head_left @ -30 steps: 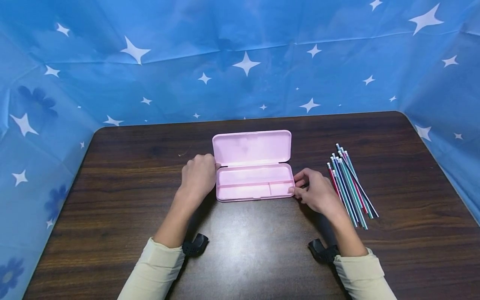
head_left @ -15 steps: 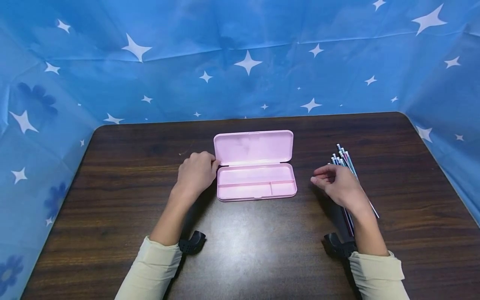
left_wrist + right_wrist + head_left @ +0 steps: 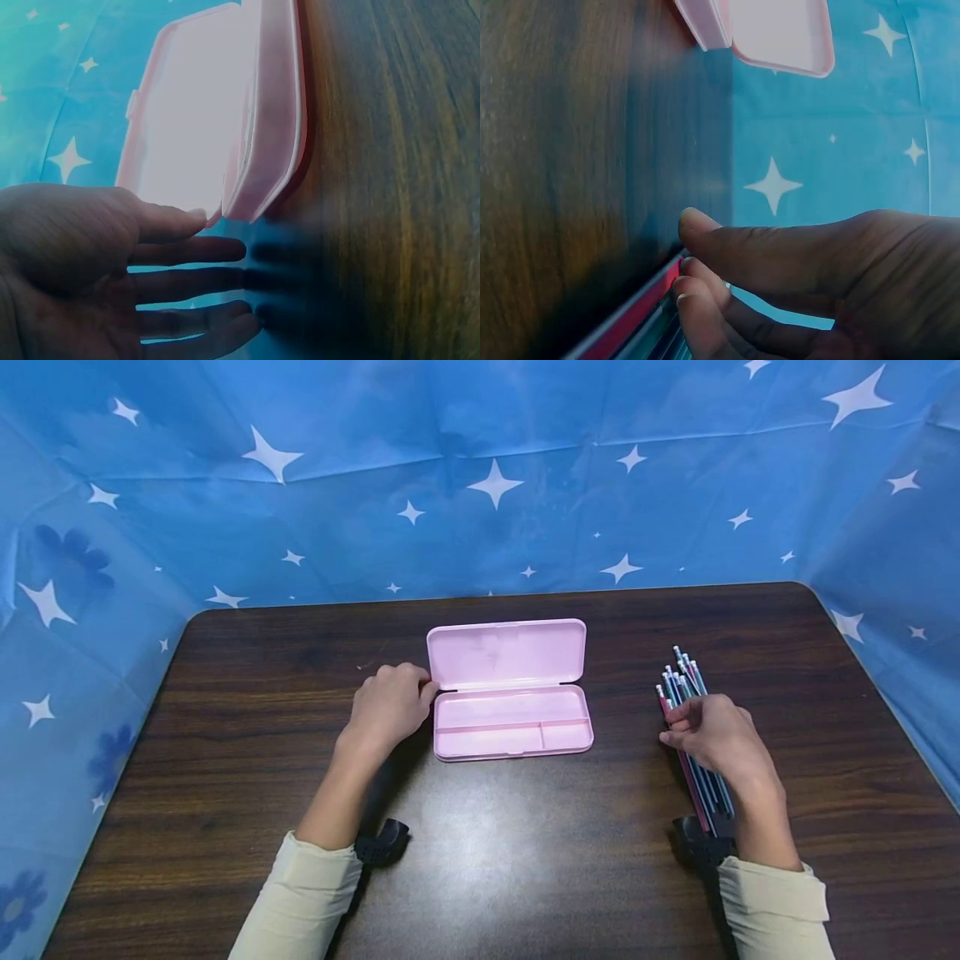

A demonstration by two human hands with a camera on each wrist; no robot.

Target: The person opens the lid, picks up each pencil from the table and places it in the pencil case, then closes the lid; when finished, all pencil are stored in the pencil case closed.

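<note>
A pink pencil case [image 3: 513, 762] lies with its lid [image 3: 506, 656] raised, showing a divided inside. At its left end rests my left hand [image 3: 390, 706]; in the left wrist view the thumb [image 3: 176, 221] touches the lid's corner and the other fingers extend fairly straight below it. Over a bunch of pencils [image 3: 697, 781] on the right hovers my right hand [image 3: 723, 739], its fingers loosely bent. In the right wrist view, the thumb [image 3: 727, 244] and fingertips are close to a red pencil [image 3: 630, 319], with no firm grip visible. Part of the bunch is hidden beneath this hand.
The dark wooden table [image 3: 262, 710] has rounded far corners. Behind it and along both sides hangs a blue cloth [image 3: 337, 435] with white stars. Black wrist cameras [image 3: 382, 843] sit at both cuffs.
My right hand has left the case's right end and moved right to the pencils. The left hand has stayed by the case, shifting only slightly. The case remains in place.
</note>
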